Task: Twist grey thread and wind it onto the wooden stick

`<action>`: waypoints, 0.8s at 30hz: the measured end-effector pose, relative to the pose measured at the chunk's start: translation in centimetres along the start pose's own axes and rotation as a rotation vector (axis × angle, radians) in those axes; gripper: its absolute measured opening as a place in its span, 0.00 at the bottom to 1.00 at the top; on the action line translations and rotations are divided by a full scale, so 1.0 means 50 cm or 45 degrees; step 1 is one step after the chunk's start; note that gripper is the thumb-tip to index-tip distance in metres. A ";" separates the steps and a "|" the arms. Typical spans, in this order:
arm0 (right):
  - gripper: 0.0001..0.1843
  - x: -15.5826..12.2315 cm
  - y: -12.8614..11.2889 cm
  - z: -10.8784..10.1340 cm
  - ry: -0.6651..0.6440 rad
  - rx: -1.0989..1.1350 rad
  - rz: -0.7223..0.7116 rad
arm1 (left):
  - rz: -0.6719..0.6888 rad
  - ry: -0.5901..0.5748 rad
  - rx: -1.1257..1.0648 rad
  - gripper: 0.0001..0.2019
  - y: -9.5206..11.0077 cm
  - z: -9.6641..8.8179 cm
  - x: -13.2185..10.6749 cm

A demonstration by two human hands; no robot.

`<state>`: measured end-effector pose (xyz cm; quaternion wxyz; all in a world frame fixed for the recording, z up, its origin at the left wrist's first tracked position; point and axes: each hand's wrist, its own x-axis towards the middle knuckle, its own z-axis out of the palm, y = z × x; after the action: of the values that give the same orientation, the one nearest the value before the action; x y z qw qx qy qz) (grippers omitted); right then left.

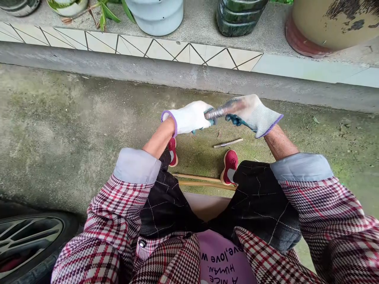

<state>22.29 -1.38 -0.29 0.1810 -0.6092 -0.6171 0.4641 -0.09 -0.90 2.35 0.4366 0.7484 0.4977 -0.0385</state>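
Both my hands wear white knit gloves with purple cuffs and teal palms. My left hand (189, 117) is closed round one end of a short grey threaded metal rod (217, 112). My right hand (251, 112) is closed on the rod's other end, its glove smudged dark. The rod is held level in front of my knees, above the ground. I sit with black checked trousers and red shoes (229, 166) on mossy concrete.
A second thin metal rod (227, 143) lies on the ground between my feet. A tiled ledge (166, 49) runs across the back with pots and bottles on it. A vehicle wheel (28, 236) is at the lower left. Two tan bars (201, 180) cross under my legs.
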 end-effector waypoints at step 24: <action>0.09 -0.012 -0.029 -0.002 0.096 0.063 0.057 | 0.234 -0.004 0.124 0.11 -0.019 0.013 0.018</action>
<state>21.64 -1.65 1.12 0.2087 -0.6352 -0.5844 0.4597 -0.11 -0.57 0.94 0.4024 0.8111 0.4239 -0.0236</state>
